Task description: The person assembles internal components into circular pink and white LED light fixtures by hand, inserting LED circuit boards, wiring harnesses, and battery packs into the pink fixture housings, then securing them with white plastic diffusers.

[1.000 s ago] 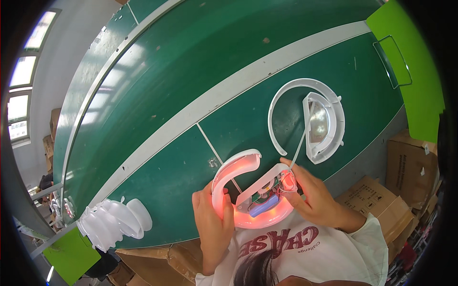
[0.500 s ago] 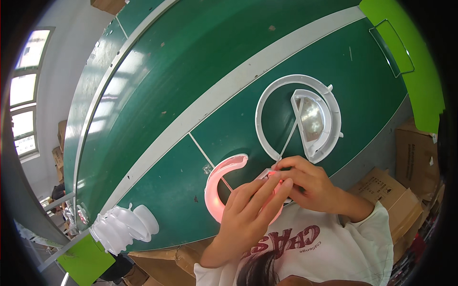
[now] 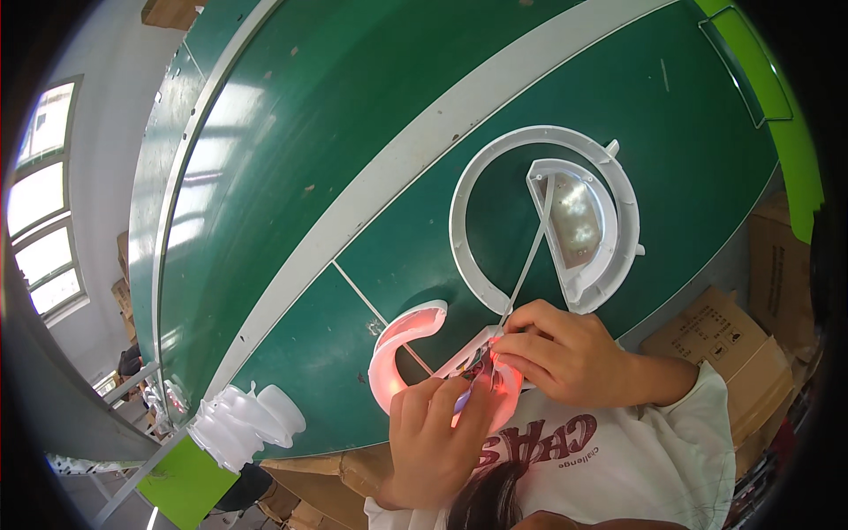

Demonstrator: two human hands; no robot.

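A curved white housing (image 3: pixel 385 367) glows red near the table's front edge, with thin wires (image 3: pixel 481 364) showing in its opening. My left hand (image 3: pixel 437 433) is closed over its near side; a small purple piece (image 3: pixel 462 402) shows at its fingers, but what they grip is hidden. My right hand (image 3: pixel 565 353) pinches at the opening, where the end of a white cable (image 3: pixel 530 256) reaches its fingertips. That cable runs up to a white half-round shell (image 3: pixel 609 212) with a shiny inner face. Around the shell lies a white open ring (image 3: pixel 459 212) with small tabs.
On the green table (image 3: pixel 371 141), a pale strip (image 3: pixel 424 124) runs across. Stacked translucent white parts (image 3: pixel 238 428) sit at the lower left corner. A bright green panel with a wire handle (image 3: pixel 760 97) is at the right. Cardboard boxes (image 3: pixel 715 344) stand beside the table.
My left hand has drawn back toward me and curled, uncovering the wires and the purple piece. My right hand stays at the opening. The whole view has shifted slightly.
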